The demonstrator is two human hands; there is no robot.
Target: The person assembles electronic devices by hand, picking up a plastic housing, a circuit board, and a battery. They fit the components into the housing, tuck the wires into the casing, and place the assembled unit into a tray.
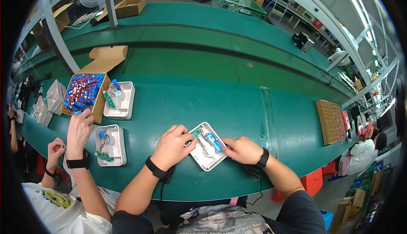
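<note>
A white plastic housing [203, 163] lies open side up on the bench in front of me, turned at an angle. Inside it are a blue cylindrical battery [213, 142], a green circuit board [196, 132] and a round white part. My left hand [171, 146] is closed on the housing's upper left edge, thumb and fingers beside the circuit board. On the opposite side my right hand [243, 150] grips the right edge near the battery, fingers curled. Their fingertips are partly hidden, so whether either also pinches a wire cannot be made out. Both wrists wear black bands.
Two similar housings [123, 161] with boards and wires stand to my left. Beyond them a cardboard box [98, 107] holds many blue batteries; a co-worker's hand [80, 134] reaches there. Clear tape [268, 119] crosses the green bench [229, 102]. A gridded tray [328, 121] sits far right.
</note>
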